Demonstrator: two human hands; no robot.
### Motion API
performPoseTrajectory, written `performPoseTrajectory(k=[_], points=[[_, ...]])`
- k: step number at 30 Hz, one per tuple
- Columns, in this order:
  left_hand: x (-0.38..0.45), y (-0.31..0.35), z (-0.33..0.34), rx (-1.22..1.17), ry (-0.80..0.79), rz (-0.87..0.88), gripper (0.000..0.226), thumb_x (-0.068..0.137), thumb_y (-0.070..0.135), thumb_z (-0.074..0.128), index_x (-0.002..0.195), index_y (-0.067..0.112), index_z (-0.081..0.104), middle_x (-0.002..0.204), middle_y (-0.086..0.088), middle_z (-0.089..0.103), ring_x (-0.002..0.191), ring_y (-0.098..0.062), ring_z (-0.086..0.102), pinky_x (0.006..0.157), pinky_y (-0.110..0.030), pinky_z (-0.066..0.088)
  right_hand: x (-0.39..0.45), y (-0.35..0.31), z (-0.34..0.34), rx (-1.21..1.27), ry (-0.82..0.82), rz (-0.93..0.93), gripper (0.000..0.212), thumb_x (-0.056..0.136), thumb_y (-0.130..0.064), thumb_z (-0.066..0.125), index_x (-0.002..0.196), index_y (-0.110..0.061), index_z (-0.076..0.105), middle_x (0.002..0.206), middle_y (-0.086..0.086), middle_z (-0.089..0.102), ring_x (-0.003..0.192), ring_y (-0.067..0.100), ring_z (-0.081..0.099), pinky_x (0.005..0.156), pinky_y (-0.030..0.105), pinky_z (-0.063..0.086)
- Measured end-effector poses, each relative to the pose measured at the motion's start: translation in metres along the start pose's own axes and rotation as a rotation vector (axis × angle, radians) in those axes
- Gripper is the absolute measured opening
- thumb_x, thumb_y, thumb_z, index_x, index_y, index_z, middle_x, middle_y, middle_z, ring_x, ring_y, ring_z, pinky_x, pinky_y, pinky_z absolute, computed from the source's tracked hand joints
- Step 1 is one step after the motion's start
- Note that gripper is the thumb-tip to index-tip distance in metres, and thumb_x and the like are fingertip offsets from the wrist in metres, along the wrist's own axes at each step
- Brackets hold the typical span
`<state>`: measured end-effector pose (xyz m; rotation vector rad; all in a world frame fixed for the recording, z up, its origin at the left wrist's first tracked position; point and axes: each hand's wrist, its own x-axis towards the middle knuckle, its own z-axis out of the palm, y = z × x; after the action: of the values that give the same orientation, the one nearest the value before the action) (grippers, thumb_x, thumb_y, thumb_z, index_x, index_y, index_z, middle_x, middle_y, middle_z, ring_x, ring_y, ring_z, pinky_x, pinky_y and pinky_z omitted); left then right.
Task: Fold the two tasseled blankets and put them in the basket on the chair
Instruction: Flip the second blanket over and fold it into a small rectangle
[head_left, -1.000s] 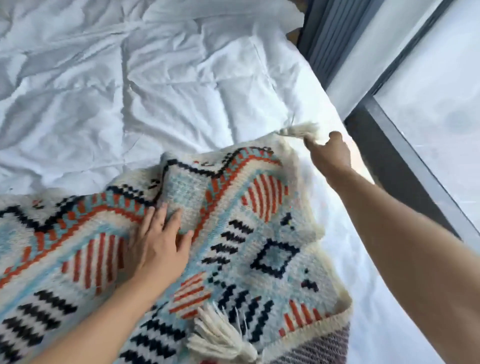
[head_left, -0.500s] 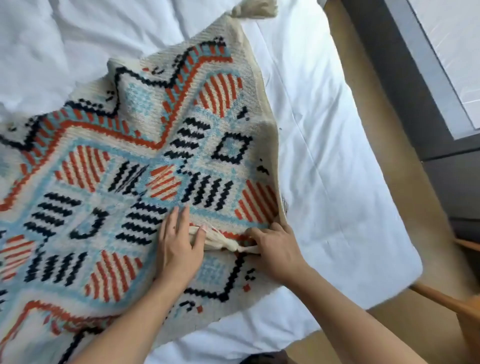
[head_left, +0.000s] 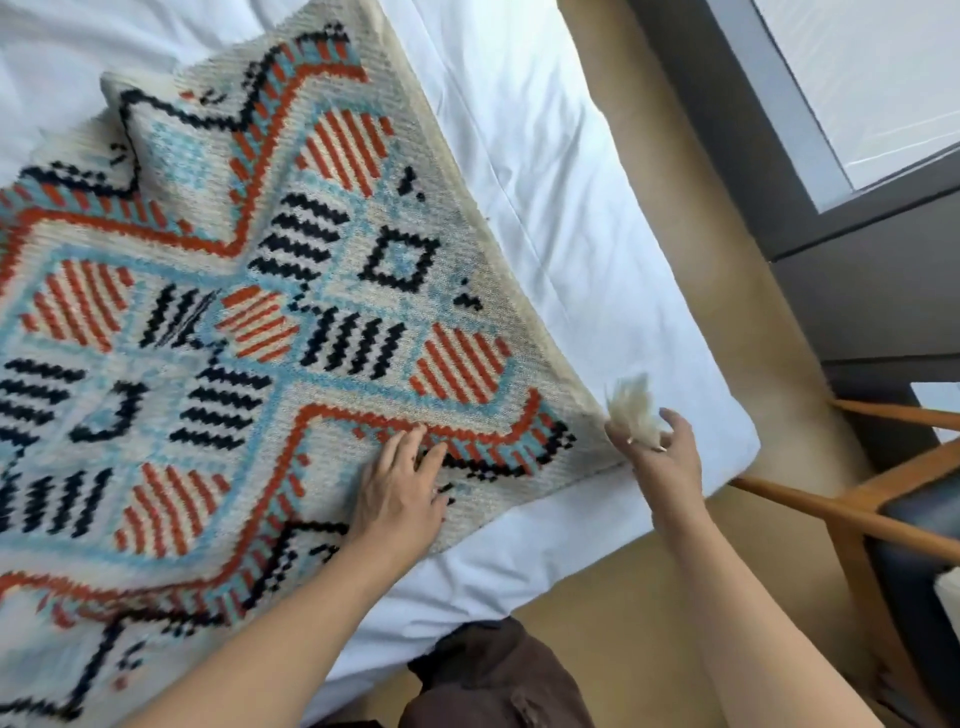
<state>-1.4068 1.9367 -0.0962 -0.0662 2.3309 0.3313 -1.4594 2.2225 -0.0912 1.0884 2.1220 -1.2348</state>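
Note:
A cream woven blanket (head_left: 322, 291) with orange, black and light-blue patterns lies spread over the white bed (head_left: 561, 218). My left hand (head_left: 400, 493) presses flat on it near its near right corner, fingers apart. My right hand (head_left: 660, 457) is just past that corner and grips the cream tassel (head_left: 631, 405), which sticks up from my fingers. A second blanket and the basket are not in view.
The bed's corner (head_left: 727, 457) ends close to my right hand. Tan floor (head_left: 675, 597) runs alongside. A wooden chair frame (head_left: 852, 519) with a dark seat stands at the right edge. A dark window frame (head_left: 831, 234) fills the upper right.
The blanket's corner has been pulled out toward the bed's corner. My right hand moved right, holding the tassel, and my left hand shifted right to press near the corner.

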Motion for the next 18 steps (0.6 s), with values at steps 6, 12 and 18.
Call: performPoseTrajectory(k=[6, 12, 18], points=[[-0.035, -0.022, 0.037, 0.082, -0.075, 0.046, 0.071, 0.1, 0.013, 0.051, 0.16, 0.028, 0.015, 0.17, -0.003, -0.002, 0.156, -0.027, -0.004, 0.124, -0.041, 0.002, 0.001, 0.005, 0.027, -0.365, -0.077, -0.043, 0.021, 0.085, -0.025, 0.074, 0.079, -0.013, 0.058, 0.075, 0.008, 0.063, 0.079, 0.033, 0.062, 0.059, 0.036, 0.045], [-0.054, -0.04, 0.041, 0.054, -0.035, -0.063, 0.067, 0.099, 0.011, 0.05, 0.158, 0.026, 0.022, 0.169, -0.004, 0.008, 0.155, -0.028, 0.006, 0.125, -0.043, 0.015, -0.009, 0.037, -0.03, -0.06, 0.165, 0.088, 0.025, 0.09, -0.016, 0.072, 0.073, -0.013, 0.054, 0.079, 0.019, 0.064, 0.063, 0.031, 0.062, 0.052, 0.029, 0.046], [-0.077, -0.048, 0.059, 0.05, -0.037, -0.073, 0.071, 0.097, 0.009, 0.052, 0.158, 0.026, 0.022, 0.167, -0.004, 0.014, 0.152, -0.027, 0.013, 0.119, -0.043, 0.027, -0.012, 0.085, -0.038, 0.267, 0.25, 0.291, 0.022, 0.089, -0.01, 0.073, 0.108, -0.008, 0.064, 0.095, 0.014, 0.066, 0.067, 0.024, 0.061, 0.047, 0.029, 0.057]])
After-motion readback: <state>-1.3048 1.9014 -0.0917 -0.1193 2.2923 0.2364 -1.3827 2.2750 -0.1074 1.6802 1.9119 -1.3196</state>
